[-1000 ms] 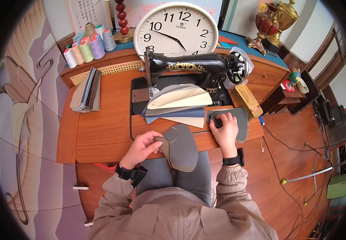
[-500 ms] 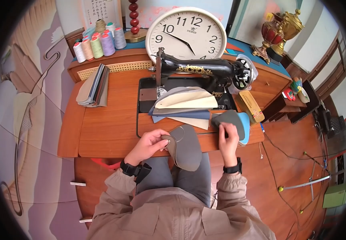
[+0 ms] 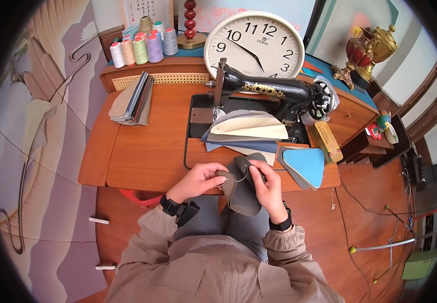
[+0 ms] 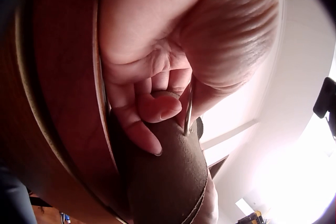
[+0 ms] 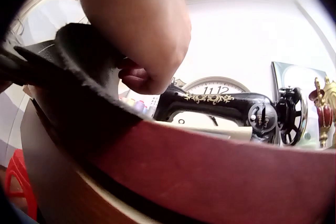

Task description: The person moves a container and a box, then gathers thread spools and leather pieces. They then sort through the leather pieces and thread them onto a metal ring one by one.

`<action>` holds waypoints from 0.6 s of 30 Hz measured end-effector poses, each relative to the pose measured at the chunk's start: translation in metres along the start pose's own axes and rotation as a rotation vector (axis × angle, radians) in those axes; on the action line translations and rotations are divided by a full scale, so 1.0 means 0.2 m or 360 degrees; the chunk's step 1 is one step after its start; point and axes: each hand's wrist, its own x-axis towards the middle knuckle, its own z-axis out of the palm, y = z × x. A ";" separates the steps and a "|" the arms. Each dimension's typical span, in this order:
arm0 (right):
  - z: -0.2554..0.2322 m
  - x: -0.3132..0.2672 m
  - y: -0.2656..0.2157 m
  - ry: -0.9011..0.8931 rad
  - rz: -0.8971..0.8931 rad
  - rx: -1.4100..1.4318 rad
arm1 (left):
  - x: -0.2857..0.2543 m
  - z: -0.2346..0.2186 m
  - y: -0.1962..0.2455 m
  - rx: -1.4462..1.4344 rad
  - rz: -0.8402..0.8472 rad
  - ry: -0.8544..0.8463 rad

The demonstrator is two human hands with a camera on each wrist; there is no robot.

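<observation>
Over my lap at the table's front edge, my left hand (image 3: 198, 182) grips grey leather-like swatches (image 3: 246, 201) and an opened metal ring (image 3: 241, 177). In the left wrist view, the ring (image 4: 189, 106) passes by thumb and fingers to a hole near the swatch's (image 4: 168, 166) end. My right hand (image 3: 268, 189) pinches a dark grey swatch (image 3: 239, 162) close beside the ring; its curled edge (image 5: 79, 50) shows in the right wrist view. To the right on the table lies a small swatch pile with a blue piece (image 3: 305, 164) on top.
A black sewing machine (image 3: 264, 86) stands behind a heap of cream, grey and blue swatches (image 3: 248, 126). A bundle of swatches (image 3: 132, 103) lies at left, a yellow tin (image 3: 326, 141) at right. Thread spools (image 3: 140, 50) and a wall clock (image 3: 256, 45) stand at the back.
My right hand has lifted the dark grey swatch off the right-hand pile, uncovering the blue one, and carried it left to the ring. My left hand keeps its grip. The head view has shifted.
</observation>
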 end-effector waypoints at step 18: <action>-0.14 0.05 -0.16 -0.0311 -0.0685 -0.0880 | -0.01 -0.02 0.01 0.0065 -0.0047 0.0052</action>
